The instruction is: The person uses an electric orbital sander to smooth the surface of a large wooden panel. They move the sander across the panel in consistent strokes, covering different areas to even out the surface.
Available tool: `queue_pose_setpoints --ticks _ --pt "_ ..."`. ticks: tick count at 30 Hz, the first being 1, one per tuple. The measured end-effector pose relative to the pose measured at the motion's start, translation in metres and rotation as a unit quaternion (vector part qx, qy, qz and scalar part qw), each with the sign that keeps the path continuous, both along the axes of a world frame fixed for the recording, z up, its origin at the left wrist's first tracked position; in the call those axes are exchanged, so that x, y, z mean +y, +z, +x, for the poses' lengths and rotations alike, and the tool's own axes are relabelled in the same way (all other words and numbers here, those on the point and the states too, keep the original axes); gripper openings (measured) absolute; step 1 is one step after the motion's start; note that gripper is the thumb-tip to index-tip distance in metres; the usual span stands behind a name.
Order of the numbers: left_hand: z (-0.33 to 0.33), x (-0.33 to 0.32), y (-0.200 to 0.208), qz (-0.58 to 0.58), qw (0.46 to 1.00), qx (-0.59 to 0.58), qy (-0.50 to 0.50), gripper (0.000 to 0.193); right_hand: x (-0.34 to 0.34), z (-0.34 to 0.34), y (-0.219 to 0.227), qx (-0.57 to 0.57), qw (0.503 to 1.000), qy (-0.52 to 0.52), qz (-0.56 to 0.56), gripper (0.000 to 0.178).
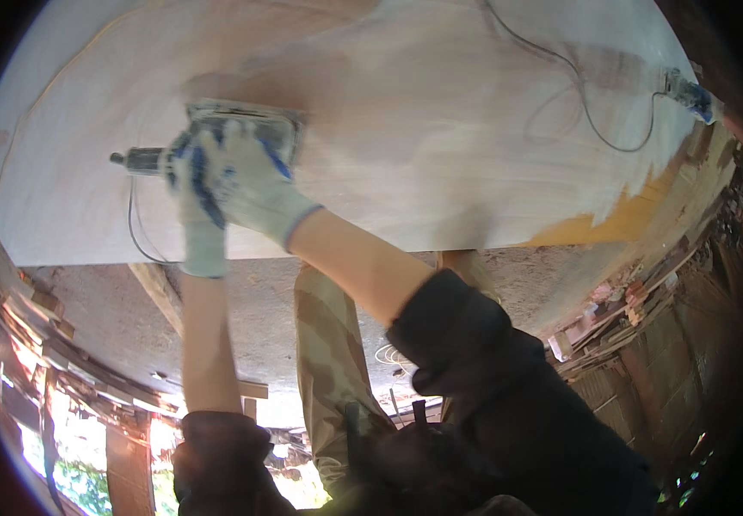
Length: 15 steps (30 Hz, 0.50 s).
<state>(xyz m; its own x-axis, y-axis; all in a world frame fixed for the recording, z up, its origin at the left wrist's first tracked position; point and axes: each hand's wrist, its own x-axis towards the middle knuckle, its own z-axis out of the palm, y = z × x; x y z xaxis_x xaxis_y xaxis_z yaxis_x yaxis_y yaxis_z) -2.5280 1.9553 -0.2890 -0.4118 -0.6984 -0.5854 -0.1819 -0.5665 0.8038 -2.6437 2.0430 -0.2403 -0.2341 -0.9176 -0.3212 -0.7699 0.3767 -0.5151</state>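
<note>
A flat, rectangular power sander (283, 131) lies on a broad, white-coated panel (406, 155), left of the middle. Its dark grip end (142, 161) sticks out to the left, and a thin cord hangs from it. White gloves with blue patches cover both my hands. My left hand (195, 193) is closed around the sander's body near that end. Over the top of the tool, my right hand (246, 176) presses down with its fingers curled, right beside the left. Motion smears the fingers somewhat, and the gloves hide the middle of the sander.
A dark cable (591, 103) loops over the panel to a dark and blue object (690, 95) at its right edge, too unclear to name. Bare yellowish wood (621, 215) shows at the lower right. Beneath lies grey ground (251, 318); stacked boards (647, 297) stand to the right.
</note>
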Motion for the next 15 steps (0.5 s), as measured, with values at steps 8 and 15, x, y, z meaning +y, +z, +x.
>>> queue_pose_setpoints --ticks 8,15 --pt "-0.084 -0.08 0.027 0.113 0.99 -0.069 0.058 0.04 -0.09 -0.034 -0.007 0.038 0.997 -0.034 -0.051 0.028" --pt "-0.197 0.075 0.001 0.037 0.996 0.03 0.076 0.021 0.063 -0.152 -0.011 0.064 0.997 -0.031 -0.014 0.035"
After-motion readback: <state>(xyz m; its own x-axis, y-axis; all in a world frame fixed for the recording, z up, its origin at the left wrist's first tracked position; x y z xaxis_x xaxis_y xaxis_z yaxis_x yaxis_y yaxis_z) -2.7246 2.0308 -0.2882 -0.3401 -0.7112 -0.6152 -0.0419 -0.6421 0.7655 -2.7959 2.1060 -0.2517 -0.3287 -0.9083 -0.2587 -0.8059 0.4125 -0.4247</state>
